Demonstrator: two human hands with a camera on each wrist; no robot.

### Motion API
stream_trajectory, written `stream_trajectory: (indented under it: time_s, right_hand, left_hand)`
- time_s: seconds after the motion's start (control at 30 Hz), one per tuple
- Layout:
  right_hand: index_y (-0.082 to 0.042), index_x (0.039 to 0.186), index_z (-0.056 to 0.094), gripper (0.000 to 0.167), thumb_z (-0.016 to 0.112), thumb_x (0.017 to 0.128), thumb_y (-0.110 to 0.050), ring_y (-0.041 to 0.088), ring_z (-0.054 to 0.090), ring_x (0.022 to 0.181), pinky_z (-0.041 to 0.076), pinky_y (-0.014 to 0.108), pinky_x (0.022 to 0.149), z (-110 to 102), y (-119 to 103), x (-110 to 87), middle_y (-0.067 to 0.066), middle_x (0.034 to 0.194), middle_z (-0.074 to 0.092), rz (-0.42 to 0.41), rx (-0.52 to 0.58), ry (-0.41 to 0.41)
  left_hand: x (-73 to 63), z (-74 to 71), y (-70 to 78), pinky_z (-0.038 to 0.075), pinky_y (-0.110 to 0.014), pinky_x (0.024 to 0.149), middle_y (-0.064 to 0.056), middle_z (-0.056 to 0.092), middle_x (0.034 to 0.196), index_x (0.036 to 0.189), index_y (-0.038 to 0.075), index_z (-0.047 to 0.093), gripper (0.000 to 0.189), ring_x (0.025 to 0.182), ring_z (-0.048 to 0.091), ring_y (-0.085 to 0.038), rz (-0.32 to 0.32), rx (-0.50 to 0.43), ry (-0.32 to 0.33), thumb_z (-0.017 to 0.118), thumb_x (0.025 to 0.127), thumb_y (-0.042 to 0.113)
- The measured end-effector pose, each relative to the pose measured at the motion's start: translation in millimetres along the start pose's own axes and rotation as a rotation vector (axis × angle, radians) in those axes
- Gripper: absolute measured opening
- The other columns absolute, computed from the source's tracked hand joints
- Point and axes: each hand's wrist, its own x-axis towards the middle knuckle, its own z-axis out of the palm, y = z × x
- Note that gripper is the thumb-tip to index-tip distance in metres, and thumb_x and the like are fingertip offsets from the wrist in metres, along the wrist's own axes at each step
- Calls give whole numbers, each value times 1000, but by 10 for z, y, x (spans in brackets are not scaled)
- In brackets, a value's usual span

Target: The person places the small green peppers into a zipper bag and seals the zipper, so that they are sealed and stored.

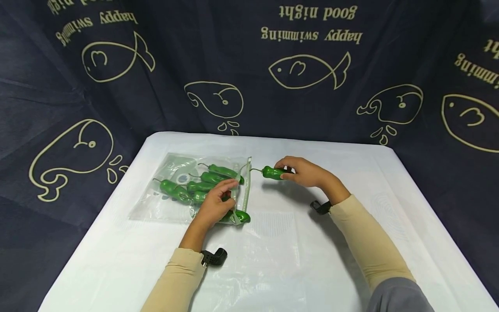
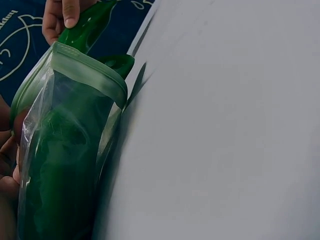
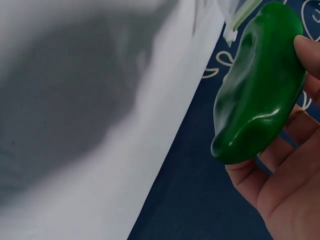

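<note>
A clear zip bag [image 1: 150, 210] lies on the table's left half, its mouth to the right, with several green peppers [image 1: 175, 191] inside. At the mouth, my left hand [image 1: 214, 205] pinches the upper layer of plastic; in the left wrist view its fingers [image 2: 10, 150] show at the side of the bag, below the zip strip [image 2: 90, 75]. One pepper's tip [image 1: 243, 216] pokes out of the opening. Just right of the mouth, my right hand [image 1: 302, 171] grips another green pepper [image 1: 270, 173] by its blunt end, above the table, stem toward the bag. The right wrist view shows this pepper [image 3: 262, 85] between thumb and fingers.
A white cover spreads over the table [image 1: 335, 268]. Behind and around it hangs a dark blue cloth [image 1: 253, 112] with pale fish and whale drawings. Both wrists wear black cameras, the left camera [image 1: 215, 257] close above the table.
</note>
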Motion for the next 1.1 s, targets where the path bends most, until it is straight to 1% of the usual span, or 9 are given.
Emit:
stream_trajectory:
  time_s: [0.07, 0.17, 0.27, 0.33, 0.47, 0.7, 0.83, 0.97, 1.1]
  right_hand:
    - [-11, 122, 65, 27, 65, 95, -13, 17, 56, 97, 48, 42, 79, 26, -28, -2, -2, 113, 62, -15, -2, -7]
    - [-12, 122, 66, 27, 65, 95, -14, 16, 56, 97, 48, 39, 77, 75, -71, -7, -3, 112, 62, -28, -3, -27]
    - [-14, 122, 66, 27, 65, 96, -16, 15, 55, 96, 48, 37, 77, 135, -109, -24, -4, 112, 63, -32, -2, -48]
    - [-14, 123, 66, 27, 65, 96, -17, 15, 55, 96, 48, 36, 77, 184, -121, -34, -5, 113, 63, -32, -2, -59]
    - [-16, 124, 66, 27, 64, 97, -18, 14, 55, 95, 48, 35, 78, 265, -148, -53, -6, 115, 63, -29, -2, -82]
    - [-15, 124, 65, 27, 63, 97, -17, 13, 56, 95, 49, 36, 79, 386, -214, -54, -2, 121, 62, -74, -10, -132]
    - [-14, 124, 65, 27, 62, 97, -17, 15, 57, 97, 49, 38, 83, 443, -261, -43, -1, 120, 62, -94, -15, -157]
    - [-13, 122, 66, 26, 63, 97, -17, 19, 58, 98, 48, 39, 85, 475, -304, -28, 0, 117, 63, -108, -13, -163]
    - [-14, 120, 67, 24, 63, 96, -16, 17, 58, 97, 48, 37, 86, 514, -318, 5, -2, 113, 63, -110, -16, -167]
  left_hand:
    - [3, 4, 4, 41, -32, 80, -15, 47, 147, 138, -8, 53, 58, 101, 48, -32, -4, 10, 6, 54, 80, -13]
    - [-2, -1, 0, 41, -29, 81, -10, 50, 144, 137, -6, 56, 58, 100, 50, -27, 3, 11, 20, 56, 79, -12]
    - [-6, -10, -25, 42, -28, 80, -5, 52, 143, 136, -2, 58, 58, 98, 50, -23, 20, 1, 24, 57, 78, -9]
    - [-8, -11, -30, 43, -29, 79, -4, 52, 143, 136, -2, 58, 58, 98, 50, -23, 25, -5, 22, 58, 78, -9]
    - [-4, -8, -27, 42, -30, 77, -3, 52, 142, 136, -2, 58, 57, 97, 49, -23, 19, -3, 15, 57, 80, -8]
    - [-4, -8, -20, 42, -30, 80, -4, 52, 142, 136, -3, 58, 57, 98, 50, -22, 12, -6, 16, 57, 79, -9]
    - [-5, -9, -22, 43, -30, 81, -4, 52, 143, 136, -2, 58, 58, 99, 50, -23, 8, -9, 18, 58, 79, -9]
    - [-5, -7, -27, 43, -30, 82, -4, 51, 143, 137, -2, 57, 58, 100, 50, -22, 5, -12, 17, 58, 79, -9]
    - [-7, -5, -26, 43, -31, 82, -3, 51, 143, 137, -2, 58, 58, 100, 50, -22, 3, -16, 19, 58, 79, -9]
